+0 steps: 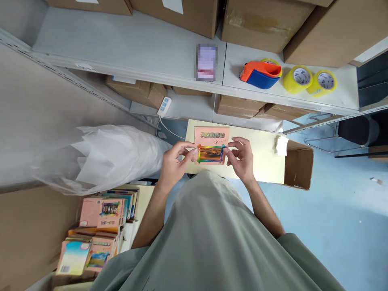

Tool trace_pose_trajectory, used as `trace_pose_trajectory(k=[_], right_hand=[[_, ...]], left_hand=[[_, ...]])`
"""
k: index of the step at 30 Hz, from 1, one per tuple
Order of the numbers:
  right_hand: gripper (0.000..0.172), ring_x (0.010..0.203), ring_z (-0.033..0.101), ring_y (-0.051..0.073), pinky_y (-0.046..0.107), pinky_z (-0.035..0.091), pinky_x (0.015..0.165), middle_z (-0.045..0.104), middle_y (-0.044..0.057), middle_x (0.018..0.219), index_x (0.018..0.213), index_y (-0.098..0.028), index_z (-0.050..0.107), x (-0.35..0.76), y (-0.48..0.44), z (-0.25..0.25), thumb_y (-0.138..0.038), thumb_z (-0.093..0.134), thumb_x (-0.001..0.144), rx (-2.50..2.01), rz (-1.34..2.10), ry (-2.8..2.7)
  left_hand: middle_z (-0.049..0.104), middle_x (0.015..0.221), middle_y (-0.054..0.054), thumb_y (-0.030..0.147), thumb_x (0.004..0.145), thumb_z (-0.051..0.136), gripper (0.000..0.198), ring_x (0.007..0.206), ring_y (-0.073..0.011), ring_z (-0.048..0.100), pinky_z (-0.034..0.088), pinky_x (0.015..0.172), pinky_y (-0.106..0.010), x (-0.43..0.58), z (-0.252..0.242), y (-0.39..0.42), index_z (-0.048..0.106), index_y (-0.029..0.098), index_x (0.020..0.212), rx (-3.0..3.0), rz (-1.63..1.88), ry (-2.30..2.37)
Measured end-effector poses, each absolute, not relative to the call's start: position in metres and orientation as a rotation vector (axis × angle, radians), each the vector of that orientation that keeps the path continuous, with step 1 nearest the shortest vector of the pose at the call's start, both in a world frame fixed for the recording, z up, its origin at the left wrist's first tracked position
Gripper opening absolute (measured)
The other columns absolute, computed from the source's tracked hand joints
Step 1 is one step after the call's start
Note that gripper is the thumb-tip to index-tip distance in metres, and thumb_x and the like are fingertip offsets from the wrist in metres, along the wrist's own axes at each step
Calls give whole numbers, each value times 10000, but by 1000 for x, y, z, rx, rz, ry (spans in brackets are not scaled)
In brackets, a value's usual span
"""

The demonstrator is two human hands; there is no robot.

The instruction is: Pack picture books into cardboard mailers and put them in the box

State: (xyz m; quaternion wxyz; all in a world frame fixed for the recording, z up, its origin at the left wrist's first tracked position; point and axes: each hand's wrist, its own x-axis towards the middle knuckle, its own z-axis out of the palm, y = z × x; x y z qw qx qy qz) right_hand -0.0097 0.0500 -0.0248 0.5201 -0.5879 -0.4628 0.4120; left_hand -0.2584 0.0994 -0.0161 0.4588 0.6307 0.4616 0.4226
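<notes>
I hold a small pink book (211, 139) with a colourful picture on its cover, upright in front of me above a pale yellow table (266, 157). My left hand (175, 163) pinches the book's left edge with fingers and thumb. My right hand (241, 157) grips its right edge the same way. Both hands are closed on the book.
Stacks of similar books (101, 226) lie at lower left. A white plastic bag (100, 157) sits to the left. An open cardboard box (298, 165) stands by the table. On the shelf are a tape dispenser (260, 74) and two yellow tape rolls (309, 81), with cardboard boxes above.
</notes>
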Motion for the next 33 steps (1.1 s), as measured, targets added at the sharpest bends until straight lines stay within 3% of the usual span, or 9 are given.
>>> trace_pose_trajectory(k=[4,8,13,17,22,26,30,33], right_hand=[[364,586,632,95,281,602,526,791,44,1197,1198,-299,778,-4,45,-19,-636,681,1101,-1406,1030,-1197],[327,640,655,113,302,607,589,808,52,1208,1226,-314,831,3,43,-8,-570,661,1113,-1395,1011,-1323],[311,603,614,120,295,551,553,796,18,938,1069,-287,871,1,43,1,-587,824,1001,-1391,989,-1269],[410,518,502,116,284,438,468,642,-31,654,948,-247,857,-7,47,2,-657,867,955,-1431,1184,-1078],[575,465,392,88,276,357,432,559,-59,574,874,-219,812,-12,52,-11,-788,894,860,-1459,1351,-964],[620,469,506,109,286,439,447,716,-8,690,935,-225,802,-13,48,-16,-842,833,888,-1430,1397,-964],[713,568,668,147,297,533,523,811,71,861,951,-214,798,-11,44,-29,-908,640,985,-1375,1468,-860],[649,685,723,157,288,581,609,821,57,932,993,-232,816,-11,45,-54,-873,772,897,-1349,1551,-811]], left_hand=[[840,946,-34,494,1146,617,321,699,-145,765,623,729,-277,-261,-15,96,809,243,1201,1555,967,1141],[864,1016,-47,411,1038,747,293,760,-160,770,622,757,-281,-262,-12,94,840,241,1258,1545,978,1150],[830,867,-21,437,976,822,233,684,-150,710,587,693,-274,-259,-1,91,864,229,1072,1491,978,1222],[696,654,19,539,999,807,349,532,-119,578,486,539,-254,-251,3,91,789,221,857,1427,986,1311],[615,563,37,613,997,801,442,484,-111,522,436,495,-249,-249,-6,94,771,217,802,1431,960,1369],[687,599,24,661,1019,772,465,436,-114,542,434,458,-254,-250,-11,89,786,225,858,1392,958,1366],[818,773,-46,713,1119,582,595,511,-144,677,505,510,-270,-251,-11,80,816,215,891,1374,996,1414],[857,876,-44,645,1116,629,489,627,-160,748,550,598,-266,-249,-12,75,860,224,1023,1530,988,1447]])
